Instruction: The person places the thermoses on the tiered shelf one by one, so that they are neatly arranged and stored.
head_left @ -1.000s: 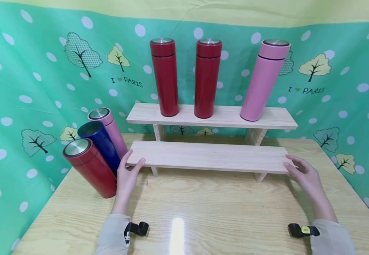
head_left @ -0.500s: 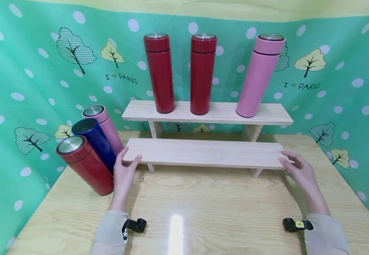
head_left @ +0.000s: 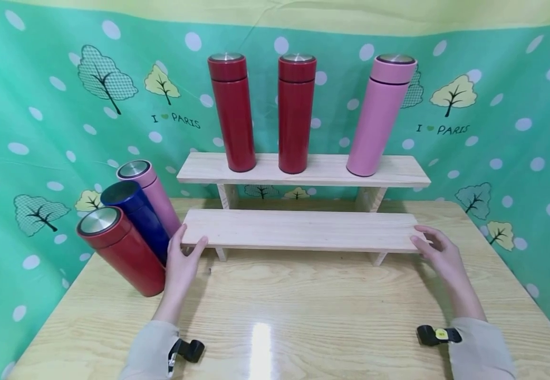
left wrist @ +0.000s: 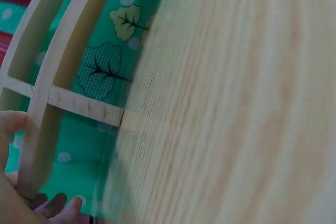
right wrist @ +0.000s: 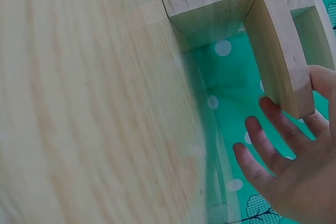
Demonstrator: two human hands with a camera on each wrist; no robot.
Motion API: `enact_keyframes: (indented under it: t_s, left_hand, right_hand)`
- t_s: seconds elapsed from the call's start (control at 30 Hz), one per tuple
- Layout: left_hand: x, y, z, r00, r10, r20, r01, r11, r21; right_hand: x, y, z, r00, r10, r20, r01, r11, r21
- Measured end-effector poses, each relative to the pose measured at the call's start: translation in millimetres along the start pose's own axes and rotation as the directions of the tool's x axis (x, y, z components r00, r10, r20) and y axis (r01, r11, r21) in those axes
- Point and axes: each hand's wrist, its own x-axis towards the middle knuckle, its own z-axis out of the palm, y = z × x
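A two-tier wooden display rack stands on the table. My left hand (head_left: 183, 262) grips the left end of its lower shelf (head_left: 303, 230), thumb at the front edge and fingers round the end. At the opposite end my right hand (head_left: 445, 260) holds the shelf the same way; in the right wrist view its lower fingers (right wrist: 273, 145) spread below the board (right wrist: 281, 51). On the upper shelf (head_left: 265, 170) stand two red thermos bottles (head_left: 234, 121) (head_left: 296, 121) and a pink thermos bottle (head_left: 379, 121). The left wrist view shows my left fingers (left wrist: 68, 211) curled under the shelf end.
Left of the rack, close beside my left hand, a red thermos (head_left: 129, 258), a blue thermos (head_left: 144, 221) and another pink thermos (head_left: 158, 200) stand in a row. A green dotted cloth (head_left: 32, 158) hangs behind and around the wood-grain table (head_left: 303, 306).
The head view has shifted slightly, so everything appears a little farther left. Both hands keep their hold on the lower shelf's ends, and the bottles stay where they stood.
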Motion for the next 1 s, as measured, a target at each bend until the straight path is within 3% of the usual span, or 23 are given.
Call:
enact_keyframes:
  t_s: [0.33, 0.67, 0.8, 1.0]
  left_hand:
    - [-22.2, 5.9, -13.4, 0.995, -0.045, 0.092, 0.035, 0.993, 0.116]
    - [-58.7, 13.3, -41.1, 0.988, 0.012, 0.151, -0.035, 0.987, 0.154]
    - [-75.1, 15.5, -50.7, 0.988, 0.075, 0.134, -0.097, 0.981, 0.167]
    - [-91.7, 7.6, -68.4, 0.987, 0.157, 0.038, -0.162, 0.967, 0.195]
  right_hand:
    - [-0.4, -8.5, -3.2, 1.0, 0.016, 0.015, -0.016, 1.0, -0.02]
    - [-1.1, -7.1, 0.6, 1.0, 0.021, 0.009, -0.021, 0.999, -0.024]
    - [-1.1, -6.7, 0.2, 1.0, 0.028, 0.003, -0.028, 0.999, -0.034]
    - [-1.5, -7.7, -0.5, 0.999, 0.038, -0.001, -0.038, 0.998, -0.047]
